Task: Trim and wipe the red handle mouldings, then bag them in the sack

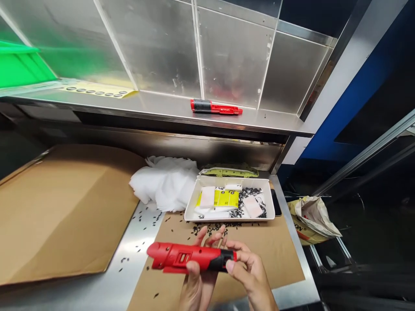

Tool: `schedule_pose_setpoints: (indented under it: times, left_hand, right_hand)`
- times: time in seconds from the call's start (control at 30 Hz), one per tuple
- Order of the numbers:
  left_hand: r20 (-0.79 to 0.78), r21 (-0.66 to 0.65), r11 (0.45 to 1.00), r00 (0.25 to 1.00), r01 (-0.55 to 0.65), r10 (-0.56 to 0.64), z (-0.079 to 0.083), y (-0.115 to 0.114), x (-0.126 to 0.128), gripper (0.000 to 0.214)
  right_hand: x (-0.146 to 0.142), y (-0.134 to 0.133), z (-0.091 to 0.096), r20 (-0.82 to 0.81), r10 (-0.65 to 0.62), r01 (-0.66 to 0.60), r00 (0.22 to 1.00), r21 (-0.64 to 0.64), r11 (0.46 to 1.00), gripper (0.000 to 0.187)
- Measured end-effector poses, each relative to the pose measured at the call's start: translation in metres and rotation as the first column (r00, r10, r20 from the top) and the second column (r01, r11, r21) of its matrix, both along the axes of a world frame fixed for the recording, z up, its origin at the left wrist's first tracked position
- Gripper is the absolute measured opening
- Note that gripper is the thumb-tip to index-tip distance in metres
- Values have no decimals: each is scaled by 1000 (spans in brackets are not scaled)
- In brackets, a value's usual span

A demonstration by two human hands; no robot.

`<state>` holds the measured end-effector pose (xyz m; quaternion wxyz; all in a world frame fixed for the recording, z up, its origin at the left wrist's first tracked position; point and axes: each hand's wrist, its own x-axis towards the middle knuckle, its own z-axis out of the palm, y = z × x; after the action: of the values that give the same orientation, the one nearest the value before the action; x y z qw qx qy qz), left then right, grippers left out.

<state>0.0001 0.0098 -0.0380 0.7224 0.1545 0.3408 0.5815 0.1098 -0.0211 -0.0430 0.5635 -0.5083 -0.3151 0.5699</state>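
A red plastic tool housing with a black end (pixel 188 258) lies crosswise in both my hands, low in the middle of the view. My left hand (pixel 198 285) supports it from below, thumb on its front and fingers behind it. My right hand (pixel 251 272) pinches the black end with thumb and fingers. A second red and black housing (pixel 215 107) rests on the steel shelf (pixel 155 110) above. Beyond my hands stands a white tray (pixel 191 208) with yellow and white labels and small black parts.
Brown cardboard sheets (pixel 61 211) cover the steel bench, with small black parts scattered around. Crumpled white cloth (pixel 167 181) lies left of the tray. A green bin (pixel 19 65) sits on the shelf at far left. A crumpled paper bag (pixel 311 218) hangs off the right bench edge.
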Motion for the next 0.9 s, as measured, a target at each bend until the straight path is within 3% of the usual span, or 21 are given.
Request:
schedule_pose_setpoints:
  times: [0.13, 0.27, 0.53, 0.67, 0.9]
  left_hand:
    - [-19, -8, 998, 997, 70, -70, -6, 13, -2, 72]
    - [59, -46, 986, 986, 160, -157, -14, 30, -3, 67]
    - [220, -84, 949, 935, 303, -279, -49, 64, -4, 66]
    - [280, -121, 936, 916, 332, -289, -58, 81, -4, 63]
    - [258, -183, 932, 931, 311, -260, -60, 104, -8, 59]
  right_hand:
    - [-5, 12, -3, -4, -54, 54, 999, -18, 998, 46]
    - [-6, 26, -10, -10, -105, 105, 994, 8, 994, 42]
    - [-2, 61, -28, 53, -204, 204, 978, 8, 979, 42]
    - [1, 78, -34, 88, -214, 215, 973, -6, 977, 41]
    - [1, 102, -37, 148, -175, 182, 973, -35, 983, 35]
